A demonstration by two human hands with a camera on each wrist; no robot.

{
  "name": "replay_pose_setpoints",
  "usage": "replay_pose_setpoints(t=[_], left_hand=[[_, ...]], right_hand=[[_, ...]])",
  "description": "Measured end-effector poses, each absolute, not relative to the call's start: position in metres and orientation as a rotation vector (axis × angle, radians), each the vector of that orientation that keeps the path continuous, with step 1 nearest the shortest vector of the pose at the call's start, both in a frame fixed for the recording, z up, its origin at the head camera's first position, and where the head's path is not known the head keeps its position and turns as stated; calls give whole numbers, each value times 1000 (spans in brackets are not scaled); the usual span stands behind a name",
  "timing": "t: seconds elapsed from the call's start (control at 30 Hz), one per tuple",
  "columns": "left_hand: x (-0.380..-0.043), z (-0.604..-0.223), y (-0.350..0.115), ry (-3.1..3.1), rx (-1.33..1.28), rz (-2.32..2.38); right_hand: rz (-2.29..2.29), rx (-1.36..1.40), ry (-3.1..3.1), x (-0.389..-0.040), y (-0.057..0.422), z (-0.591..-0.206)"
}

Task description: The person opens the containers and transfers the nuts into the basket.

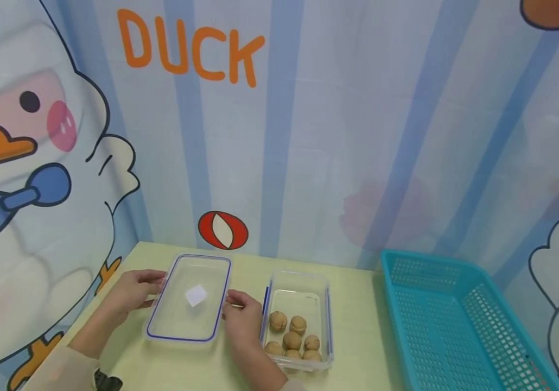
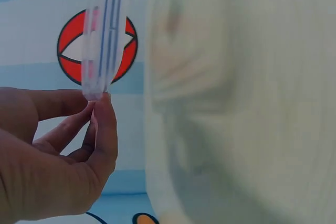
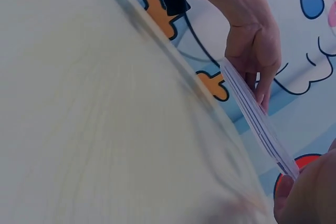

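A clear plastic lid (image 1: 172,317) with a blue seal line around its rim and a white square label (image 1: 196,295) is held between two hands. My left hand (image 1: 130,296) pinches its left edge between thumb and fingers. At the opposite edge, my right hand (image 1: 245,323) pinches the lid. Both wrist views show the lid (image 2: 102,40) nearly edge-on, raised above the table. Just right of the right hand stands a clear rectangular container (image 1: 300,283) without a cover. Several walnuts (image 1: 292,340) lie in its near half.
A turquoise perforated basket (image 1: 399,326) stands at the right of the pale yellow table (image 1: 357,326). Behind the table hangs a striped blue curtain (image 1: 309,136) printed with duck figures. A black band (image 1: 107,381) is on the left wrist.
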State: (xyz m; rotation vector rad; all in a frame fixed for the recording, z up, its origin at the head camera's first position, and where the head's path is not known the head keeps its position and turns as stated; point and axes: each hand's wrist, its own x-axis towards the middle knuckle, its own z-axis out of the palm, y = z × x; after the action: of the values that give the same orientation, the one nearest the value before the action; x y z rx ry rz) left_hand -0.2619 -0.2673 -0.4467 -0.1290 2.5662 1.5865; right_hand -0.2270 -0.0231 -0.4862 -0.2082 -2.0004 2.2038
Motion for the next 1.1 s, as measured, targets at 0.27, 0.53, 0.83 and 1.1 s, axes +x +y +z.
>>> replay_pose_setpoints(t=[0.27, 0.53, 0.83, 1.1], left_hand=[[-267, -468, -265, 2592, -222, 1514], [-270, -484, -264, 2597, -251, 1508], [-269, -488, -262, 2635, -268, 1441], [-274, -491, -265, 2596, -295, 1475]], right_hand=[[1963, -261, -2200, -230, -28, -504], [1713, -148, -2376, -233, -25, -513], [1541, -9, -2431, -232, -24, -514], [1393, 135, -2447, -229, -24, -508]])
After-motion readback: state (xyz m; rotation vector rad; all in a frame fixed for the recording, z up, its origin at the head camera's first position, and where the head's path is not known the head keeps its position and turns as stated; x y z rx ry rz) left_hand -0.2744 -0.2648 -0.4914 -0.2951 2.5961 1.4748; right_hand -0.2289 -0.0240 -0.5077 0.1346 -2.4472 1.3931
